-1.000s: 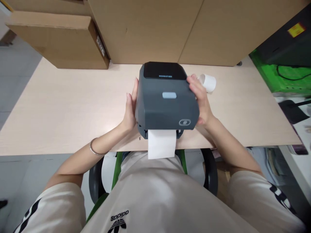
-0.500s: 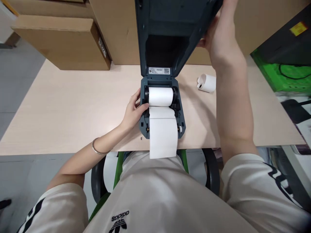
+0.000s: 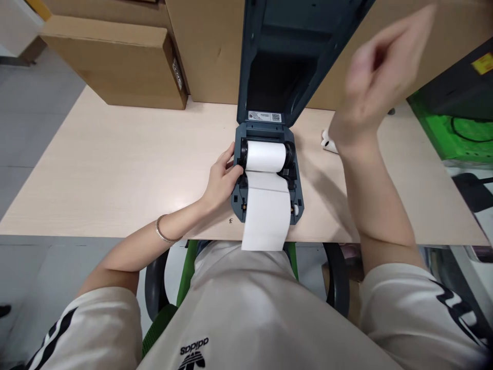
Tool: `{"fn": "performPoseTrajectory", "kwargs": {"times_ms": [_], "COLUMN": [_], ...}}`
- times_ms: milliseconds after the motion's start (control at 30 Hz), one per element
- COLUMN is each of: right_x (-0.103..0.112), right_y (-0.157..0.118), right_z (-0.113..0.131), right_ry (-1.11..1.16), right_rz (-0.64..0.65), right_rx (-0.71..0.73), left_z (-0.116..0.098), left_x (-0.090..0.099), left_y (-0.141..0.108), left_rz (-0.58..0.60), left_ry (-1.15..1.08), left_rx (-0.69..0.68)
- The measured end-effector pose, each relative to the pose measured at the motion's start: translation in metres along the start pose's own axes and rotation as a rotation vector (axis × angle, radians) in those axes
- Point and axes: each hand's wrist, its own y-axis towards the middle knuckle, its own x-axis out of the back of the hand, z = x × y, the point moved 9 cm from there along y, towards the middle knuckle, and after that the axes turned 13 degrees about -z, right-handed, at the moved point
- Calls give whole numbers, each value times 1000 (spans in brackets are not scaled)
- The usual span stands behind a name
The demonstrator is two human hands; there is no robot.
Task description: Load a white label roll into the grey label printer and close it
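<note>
A dark blue-grey label printer [image 3: 298, 180] stands at the table's front edge with its lid [image 3: 292, 31] raised. Inside lies a white label roll [image 3: 265, 156], and its strip [image 3: 267, 218] runs forward, hanging past the table edge. My left hand [image 3: 221, 182] grips the printer's left side, thumb over the rim beside the roll and fingers along the outside. My right hand [image 3: 375, 82] is in the air to the right of the lid, touching nothing visible; motion blur smears its fingers.
A small white roll [image 3: 329, 143] lies on the table [image 3: 134, 169], partly hidden behind my right wrist. Cardboard boxes [image 3: 115, 67] stand along the back. At the right are a green crate [image 3: 462, 128] and a dark box [image 3: 454, 77].
My right hand has come off the raised lid and moved right. The lid stays up without it. The view has shifted slightly, while my left hand keeps its place on the printer.
</note>
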Motion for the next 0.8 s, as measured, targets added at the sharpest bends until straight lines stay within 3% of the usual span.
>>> {"fn": "performPoseTrajectory", "kwargs": {"times_ms": [167, 367, 467, 600, 800], "right_x": [-23, -41, -40, -11, 66], "right_y": [-34, -30, -26, -30, -65], "right_z": [42, 40, 41, 54, 64], "right_ry": [-12, -154, -220, -181, -151], "right_rz": [59, 214, 226, 104, -63], "right_rx": [24, -42, -71, -86, -102], "left_z": [-1, 6, 8, 6, -2], "left_x": [-1, 4, 8, 6, 5], "left_y": [2, 5, 8, 12, 16], "left_rz": [-6, 2, 1, 61, 61], "left_ry": [-10, 52, 90, 137, 274], "left_rx": [-14, -54, -121, -235, -278]}}
